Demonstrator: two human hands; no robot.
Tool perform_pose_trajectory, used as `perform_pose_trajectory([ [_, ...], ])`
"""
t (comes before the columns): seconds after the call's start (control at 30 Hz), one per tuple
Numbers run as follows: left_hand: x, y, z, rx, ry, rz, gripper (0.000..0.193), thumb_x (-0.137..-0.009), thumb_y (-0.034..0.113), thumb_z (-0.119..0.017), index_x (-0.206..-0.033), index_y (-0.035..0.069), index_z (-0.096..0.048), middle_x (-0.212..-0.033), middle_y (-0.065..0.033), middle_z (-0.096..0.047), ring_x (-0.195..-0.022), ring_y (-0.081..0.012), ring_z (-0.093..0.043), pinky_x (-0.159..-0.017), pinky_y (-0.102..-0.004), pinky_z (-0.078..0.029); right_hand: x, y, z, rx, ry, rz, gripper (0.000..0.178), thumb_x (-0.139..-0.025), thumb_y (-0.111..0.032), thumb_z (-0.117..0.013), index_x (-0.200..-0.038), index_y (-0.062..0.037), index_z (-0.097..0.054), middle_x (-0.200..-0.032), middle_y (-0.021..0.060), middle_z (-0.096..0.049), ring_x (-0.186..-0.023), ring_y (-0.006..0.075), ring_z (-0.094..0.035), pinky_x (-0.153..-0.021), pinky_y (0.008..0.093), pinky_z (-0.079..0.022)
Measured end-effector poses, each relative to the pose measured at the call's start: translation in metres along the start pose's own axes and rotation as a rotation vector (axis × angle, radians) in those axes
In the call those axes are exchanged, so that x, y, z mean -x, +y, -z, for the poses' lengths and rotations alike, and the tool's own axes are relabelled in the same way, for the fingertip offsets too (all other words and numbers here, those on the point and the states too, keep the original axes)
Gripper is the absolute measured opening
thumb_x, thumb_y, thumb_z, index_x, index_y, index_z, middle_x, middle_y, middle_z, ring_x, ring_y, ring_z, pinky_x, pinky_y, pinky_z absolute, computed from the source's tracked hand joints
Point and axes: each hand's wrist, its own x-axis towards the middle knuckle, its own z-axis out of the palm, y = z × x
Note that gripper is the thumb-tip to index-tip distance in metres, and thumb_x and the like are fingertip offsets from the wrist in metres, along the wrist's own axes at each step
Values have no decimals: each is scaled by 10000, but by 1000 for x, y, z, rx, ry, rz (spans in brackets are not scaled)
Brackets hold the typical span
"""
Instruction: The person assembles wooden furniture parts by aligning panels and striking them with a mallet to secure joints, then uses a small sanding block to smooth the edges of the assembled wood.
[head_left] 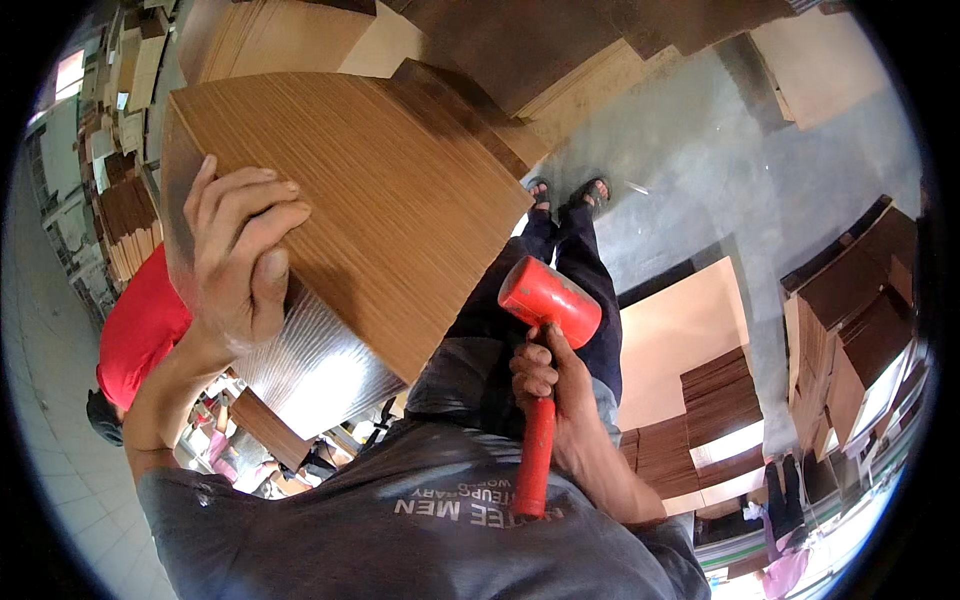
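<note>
My right hand (545, 375) is closed around the handle of a red mallet (550, 300), just under its thick cylindrical head. The mallet is held in front of my body, head up, with the handle end over my grey shirt. To the left, a brown wood-grain panel (350, 200) takes up much of the view. My left hand (240, 250) grips its left edge, fingers bent over the surface and thumb beside them. Beneath this panel shows a darker, shiny wood-grain face (315, 365), bright with glare. Whether the two are joined cannot be made out.
Stacked boards (270, 40) stand beyond the panel. On the grey floor (690, 170) lie a pale board (690, 330) and dark brown pieces (720, 400). More brown panels (860, 310) stand at right. A person in red (145, 320) is at left; another person (785, 560) is at lower right.
</note>
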Motion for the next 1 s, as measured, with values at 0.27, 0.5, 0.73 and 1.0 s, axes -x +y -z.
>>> perform_pose_trajectory([
  [0.27, 2, 2, -2, 31, 59, 5, 253, -927, 203, -469, -945, 26, -649, -995, -124, -612, -1029, -308, -554, -1067, -507, -253, 23, 44, -10, 74, -50, -8, 272, -1003, -373, -471, -963, -104, -485, -692, -19, -406, -518, 67, -342, -447, 219, -346],
  [0.5, 5, 3, -1, 25, 69, -6, 225, -933, 181, -480, -948, 29, -644, -982, -110, -607, -1039, -292, -548, -1070, -505, -253, 30, 54, -2, 118, -98, -4, 269, -996, -369, -490, -978, -101, -471, -707, -10, -418, -530, 74, -350, -463, 229, -364],
  [0.73, 6, 2, -5, 13, 77, -7, 200, -929, 169, -491, -960, 42, -642, -986, -100, -607, -1040, -293, -545, -1072, -497, -255, 28, 69, -11, 198, -81, 68, 240, -1005, -355, -476, -977, -118, -457, -713, -15, -417, -539, 80, -377, -471, 246, -377],
  [1.0, 5, 6, -3, 13, 51, 6, 231, -936, 183, -476, -963, 30, -648, -991, -109, -610, -1046, -298, -543, -1073, -497, -251, 13, 48, 15, 94, -62, 120, 248, -1008, -346, -467, -965, -101, -471, -707, -12, -425, -534, 86, -368, -463, 247, -389],
])
